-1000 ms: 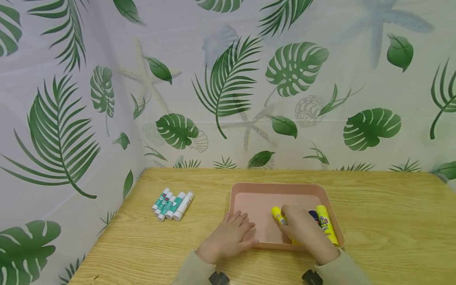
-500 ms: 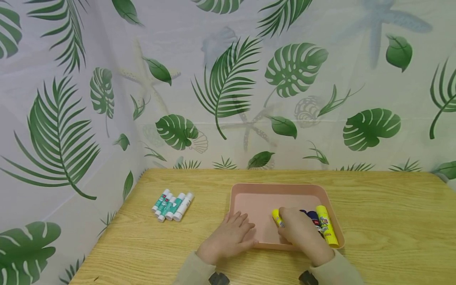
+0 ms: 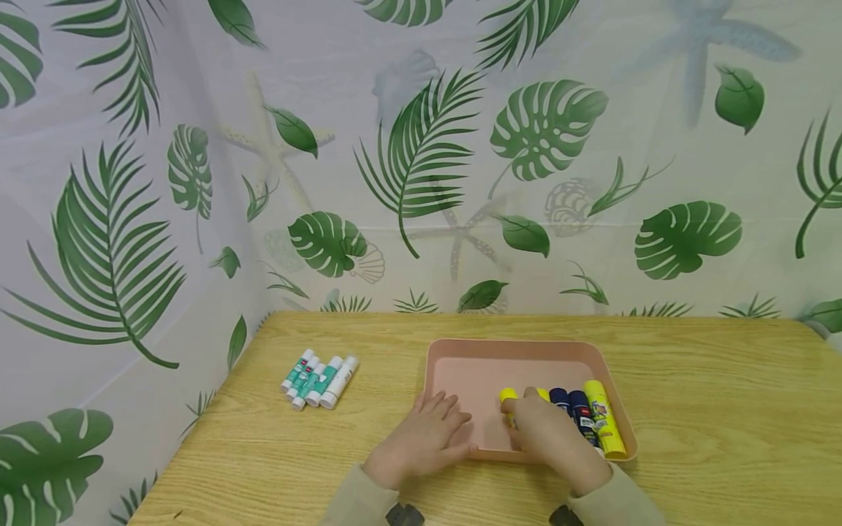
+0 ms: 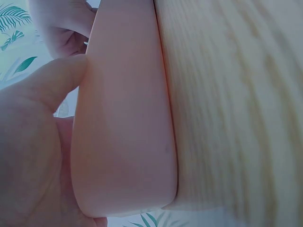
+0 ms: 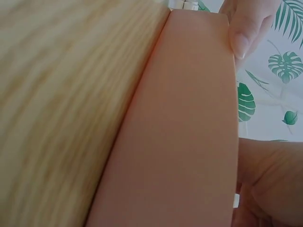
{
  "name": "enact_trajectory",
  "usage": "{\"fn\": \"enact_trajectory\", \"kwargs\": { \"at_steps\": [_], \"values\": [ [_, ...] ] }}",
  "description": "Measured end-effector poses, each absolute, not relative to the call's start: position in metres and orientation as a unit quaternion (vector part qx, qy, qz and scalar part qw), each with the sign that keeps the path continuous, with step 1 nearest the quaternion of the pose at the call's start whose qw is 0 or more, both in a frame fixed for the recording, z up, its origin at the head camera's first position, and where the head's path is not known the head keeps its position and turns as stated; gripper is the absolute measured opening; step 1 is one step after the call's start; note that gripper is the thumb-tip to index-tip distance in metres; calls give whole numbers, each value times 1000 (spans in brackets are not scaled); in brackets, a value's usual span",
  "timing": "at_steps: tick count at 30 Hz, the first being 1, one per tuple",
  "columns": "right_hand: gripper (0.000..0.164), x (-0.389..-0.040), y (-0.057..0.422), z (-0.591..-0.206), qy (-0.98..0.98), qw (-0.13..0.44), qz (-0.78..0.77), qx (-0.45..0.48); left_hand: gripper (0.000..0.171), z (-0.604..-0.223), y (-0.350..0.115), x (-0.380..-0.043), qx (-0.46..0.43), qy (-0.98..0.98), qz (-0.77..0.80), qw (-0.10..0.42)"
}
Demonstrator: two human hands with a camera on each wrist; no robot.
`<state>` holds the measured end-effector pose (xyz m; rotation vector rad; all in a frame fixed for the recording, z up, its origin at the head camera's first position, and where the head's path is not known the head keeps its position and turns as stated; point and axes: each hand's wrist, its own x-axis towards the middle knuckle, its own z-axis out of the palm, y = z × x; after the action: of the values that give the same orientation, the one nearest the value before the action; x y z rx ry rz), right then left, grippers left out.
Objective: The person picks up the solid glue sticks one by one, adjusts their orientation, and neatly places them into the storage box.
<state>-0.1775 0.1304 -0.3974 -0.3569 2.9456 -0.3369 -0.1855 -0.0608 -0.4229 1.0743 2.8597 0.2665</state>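
Observation:
Over the near left corner of a pink tray (image 3: pixel 460 349) lies my left hand (image 3: pixel 421 438), its fingers spread and its thumb at the rim. Inside the tray my right hand (image 3: pixel 555 435) pinches a small yellow glue stick (image 3: pixel 507 395), whose lower part the hand hides. Just right of those fingers shows the top of another yellow stick (image 3: pixel 543 394). Two navy glue sticks (image 3: pixel 582 410) and a larger yellow glue stick (image 3: pixel 604 420) lie side by side along the tray's right wall. In the right wrist view the tray wall (image 5: pixel 180 118) covers most of the right hand.
On the wooden table (image 3: pixel 717 409), left of the tray, several green and white glue sticks (image 3: pixel 324 381) lie in a slanted row. A white cloth (image 3: pixel 592 256) with a leaf print hangs behind the table.
My right hand has shifted slightly left and toward me inside the tray with the small yellow glue stick. The navy sticks and another yellow top have come into sight. My left hand stays put.

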Motion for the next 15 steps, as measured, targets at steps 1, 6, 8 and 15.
{"fn": "enact_trajectory", "kwargs": {
  "at_steps": [1, 6, 8, 15],
  "values": [
    [22, -178, 130, -398, 983, 75, -113, -121, 49, -423, -61, -185, 351, 932, 86, 37],
    [14, -176, 129, -399, 982, 60, -114, -139, 49, -421, -61, -185, 348, 932, 88, 40],
    [11, -175, 129, -400, 981, 56, -115, -145, 49, -421, -61, -185, 348, 932, 89, 42],
    [10, -174, 129, -399, 981, 47, -117, -145, 50, -420, -61, -184, 352, 931, 91, 42]
  ]
}}
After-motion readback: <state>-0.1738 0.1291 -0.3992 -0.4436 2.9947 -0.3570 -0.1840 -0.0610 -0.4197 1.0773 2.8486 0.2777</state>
